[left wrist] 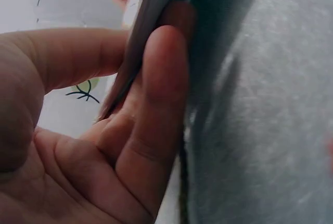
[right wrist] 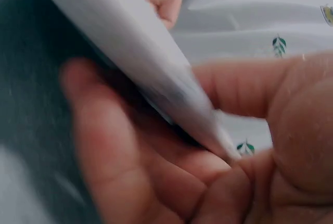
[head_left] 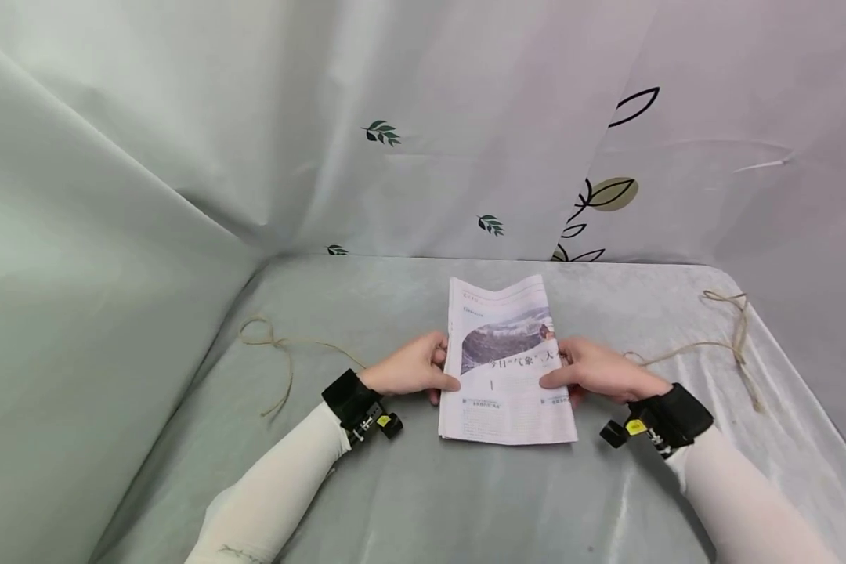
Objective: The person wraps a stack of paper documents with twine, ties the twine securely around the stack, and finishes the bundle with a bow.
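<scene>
A folded newspaper (head_left: pixel 504 403) with a mountain photo and printed text is held in front of me, over the table. My left hand (head_left: pixel 410 366) grips its left edge, thumb on the front and fingers behind. On the opposite edge my right hand (head_left: pixel 605 370) pinches it the same way. Seen from the left wrist, the folded paper edge (left wrist: pixel 132 41) runs between thumb and fingers. In the right wrist view the paper (right wrist: pixel 140 41) curves into the grasp; the fingers beneath it are partly blurred.
A grey cloth-covered table (head_left: pixel 395 486) lies under both hands. A length of twine (head_left: pixel 275 341) lies on the left, running toward the left hand. More twine (head_left: pixel 736 341) is bunched on the right. Behind stands a pale curtain (head_left: pixel 430 180) with leaf prints.
</scene>
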`<state>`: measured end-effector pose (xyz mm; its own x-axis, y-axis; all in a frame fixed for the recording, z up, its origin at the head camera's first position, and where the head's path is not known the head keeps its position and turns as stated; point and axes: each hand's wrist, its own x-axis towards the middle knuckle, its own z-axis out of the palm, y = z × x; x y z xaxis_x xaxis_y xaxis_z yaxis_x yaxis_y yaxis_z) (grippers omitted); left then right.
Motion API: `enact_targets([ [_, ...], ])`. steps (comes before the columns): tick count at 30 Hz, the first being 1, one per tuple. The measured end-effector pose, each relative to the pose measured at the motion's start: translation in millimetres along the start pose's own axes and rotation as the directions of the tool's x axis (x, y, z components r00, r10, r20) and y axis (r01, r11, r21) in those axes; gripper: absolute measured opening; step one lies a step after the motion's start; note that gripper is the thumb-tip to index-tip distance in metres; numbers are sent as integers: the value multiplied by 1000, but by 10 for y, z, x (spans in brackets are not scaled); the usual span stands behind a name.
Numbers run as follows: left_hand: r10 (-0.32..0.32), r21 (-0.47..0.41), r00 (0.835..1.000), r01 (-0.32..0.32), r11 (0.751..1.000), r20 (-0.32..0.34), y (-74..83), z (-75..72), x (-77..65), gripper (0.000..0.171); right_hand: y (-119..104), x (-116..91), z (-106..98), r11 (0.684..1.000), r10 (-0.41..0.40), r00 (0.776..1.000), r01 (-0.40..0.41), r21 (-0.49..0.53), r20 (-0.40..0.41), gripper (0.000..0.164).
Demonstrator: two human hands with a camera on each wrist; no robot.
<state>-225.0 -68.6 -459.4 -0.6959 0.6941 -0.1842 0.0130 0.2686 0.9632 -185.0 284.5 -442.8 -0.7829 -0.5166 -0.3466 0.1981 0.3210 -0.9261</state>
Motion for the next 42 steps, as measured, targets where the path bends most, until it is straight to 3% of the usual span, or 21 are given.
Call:
enact_targets([
  [3, -25, 38, 999, 24, 999, 24, 22, -3, -4, 39, 41, -41, -67, 998, 26, 999, -24, -59, 21, 46],
  [9, -80, 96, 996, 76, 992, 33, 9, -8, -24, 34, 115, -29, -101, 981, 69, 997, -73, -179, -28, 28],
  [14, -125, 153, 992, 121, 981, 21, 26, -19, -55, 32, 134, 4, -115, 974, 68, 997, -74, -214, -36, 27],
  [21, -117, 286, 990, 89, 954, 84, 72, -112, -93, 11, 163, 33, -150, 967, 76, 996, -87, -241, -52, 28],
  [23, -113, 350, 990, 75, 934, 88, 82, -141, -107, 10, 167, 42, -147, 966, 76, 996, -87, -245, -55, 28],
  [25, -97, 440, 993, 56, 896, 71, 87, -160, -117, 9, 164, 53, -138, 966, 75, 996, -87, -245, -58, 28],
  [28, -41, 576, 999, 19, 817, 26, 84, -165, -111, 3, 155, 64, -129, 968, 77, 995, -90, -236, -62, 28],
  [30, 9, 660, 1000, -9, 751, 4, 78, -161, -97, 9, 148, 61, -128, 970, 81, 995, -93, -226, -61, 28],
  [33, 56, 715, 998, -35, 698, -6, 69, -172, -84, 18, 134, 53, -125, 974, 80, 996, -88, -209, -47, 26],
  [37, 76, 722, 997, -56, 690, 5, 54, -220, -85, 21, 123, 51, -114, 980, 68, 997, -71, -187, -20, 26],
  [42, 73, 733, 997, -39, 679, -16, 33, -283, -96, 19, 120, 59, -97, 984, 62, 998, -62, -170, -4, 29],
])
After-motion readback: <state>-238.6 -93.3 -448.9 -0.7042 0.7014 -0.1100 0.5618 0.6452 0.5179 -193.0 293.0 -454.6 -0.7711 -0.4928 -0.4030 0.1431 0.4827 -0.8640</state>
